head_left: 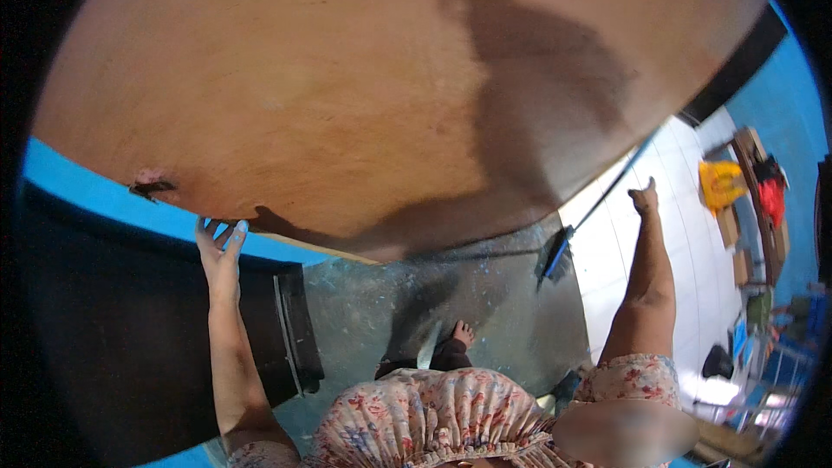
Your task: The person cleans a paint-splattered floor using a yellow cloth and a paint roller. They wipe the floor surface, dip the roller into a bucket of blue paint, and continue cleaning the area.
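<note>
A large brown wooden door (347,121) fills the upper part of the view, with a small dark latch (154,185) near its left edge. My left hand (221,247) is at the door's lower left edge, fingertips on the edge and thumb apart from them. My right hand (643,199) is held out over the white tiles, holding nothing I can see. One digit sticks out and the other fingers are loosely bent. Nearest to that hand is a broom (559,256) with a blue handle, leaning against the door; the hand is apart from it.
Beneath me, the grey floor (355,303) meets white tiles (607,251). Dark furniture (156,329) stands on the left by a blue wall (95,182). On the right, a wooden shelf (761,208) bears a yellow bag (721,185) and a red item (770,195).
</note>
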Action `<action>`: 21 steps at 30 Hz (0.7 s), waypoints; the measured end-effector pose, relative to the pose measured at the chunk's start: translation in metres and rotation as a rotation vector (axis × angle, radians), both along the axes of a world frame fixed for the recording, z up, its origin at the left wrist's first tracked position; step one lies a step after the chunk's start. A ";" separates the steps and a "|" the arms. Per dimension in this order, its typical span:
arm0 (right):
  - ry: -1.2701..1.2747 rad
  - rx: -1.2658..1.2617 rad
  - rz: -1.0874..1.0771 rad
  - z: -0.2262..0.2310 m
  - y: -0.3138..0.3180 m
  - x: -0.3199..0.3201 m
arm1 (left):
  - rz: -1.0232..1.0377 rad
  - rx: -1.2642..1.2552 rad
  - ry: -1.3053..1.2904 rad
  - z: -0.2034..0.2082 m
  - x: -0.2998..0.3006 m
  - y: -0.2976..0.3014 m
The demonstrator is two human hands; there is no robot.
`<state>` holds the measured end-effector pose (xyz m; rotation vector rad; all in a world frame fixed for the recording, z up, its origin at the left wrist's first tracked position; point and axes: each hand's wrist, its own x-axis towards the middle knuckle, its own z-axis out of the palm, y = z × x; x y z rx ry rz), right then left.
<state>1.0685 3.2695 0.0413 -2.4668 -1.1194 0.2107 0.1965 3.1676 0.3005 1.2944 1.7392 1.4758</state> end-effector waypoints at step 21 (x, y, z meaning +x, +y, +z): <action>0.929 0.154 0.112 0.041 0.054 0.001 | 0.124 -0.074 0.133 0.002 0.005 0.014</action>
